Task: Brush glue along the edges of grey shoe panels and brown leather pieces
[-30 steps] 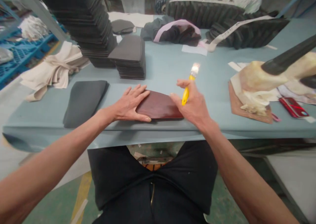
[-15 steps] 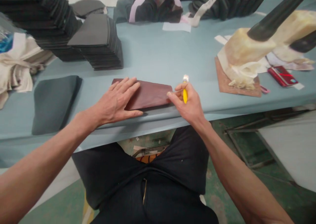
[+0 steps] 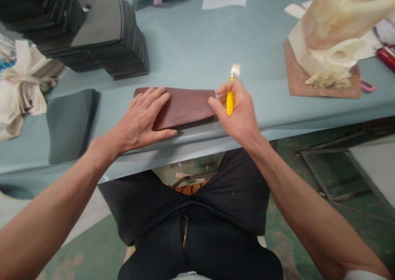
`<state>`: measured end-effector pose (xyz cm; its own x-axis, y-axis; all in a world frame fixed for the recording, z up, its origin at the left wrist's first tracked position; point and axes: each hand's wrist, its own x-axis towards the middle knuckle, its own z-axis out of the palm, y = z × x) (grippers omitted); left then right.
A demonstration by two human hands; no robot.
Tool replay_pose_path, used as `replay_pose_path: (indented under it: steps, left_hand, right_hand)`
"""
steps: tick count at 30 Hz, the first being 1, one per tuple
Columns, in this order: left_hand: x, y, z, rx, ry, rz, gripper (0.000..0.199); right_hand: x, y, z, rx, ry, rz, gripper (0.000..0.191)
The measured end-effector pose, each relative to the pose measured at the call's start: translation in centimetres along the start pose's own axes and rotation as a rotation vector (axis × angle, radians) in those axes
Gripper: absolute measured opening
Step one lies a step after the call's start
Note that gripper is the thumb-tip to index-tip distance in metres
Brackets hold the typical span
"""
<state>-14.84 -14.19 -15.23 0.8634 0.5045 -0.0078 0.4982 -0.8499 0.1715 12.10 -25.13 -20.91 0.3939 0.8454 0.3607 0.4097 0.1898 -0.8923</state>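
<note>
A brown leather-like panel (image 3: 188, 106) lies near the table's front edge. My left hand (image 3: 145, 113) rests flat on its left part, fingers stretched and thumb apart along the front edge. In my right hand (image 3: 237, 109) is a small brush (image 3: 230, 103) with a yellow handle and pale bristles pointing away from me. The right thumb and fingertip are at the panel's right end; whether they pinch its edge I cannot tell. A dark grey-green folded or stacked piece (image 3: 69, 126) lies to the left of my left hand.
Tall stacks of dark cut pieces (image 3: 123, 45) stand at the back left, beside bundled beige cloth (image 3: 31, 86). To the right, a glue-crusted container (image 3: 330, 37) sits on a brown board (image 3: 293, 74). A pink-handled item (image 3: 368, 86) and a red object (image 3: 387, 57) lie beyond it.
The camera view has tilted down and nearer to the table. The panel's right end appears turned slightly away from me, with my right hand at it. Both hands keep their places on or at the panel.
</note>
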Motion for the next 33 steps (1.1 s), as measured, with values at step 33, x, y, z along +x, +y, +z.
replay_pose_path:
  steps: [33]
  left_hand:
    - [-1.3,4.2,1.5,0.109,0.419,-0.058,0.042]
  right_hand:
    - [3.1,-5.6,2.0,0.309,0.095,0.127,0.027]
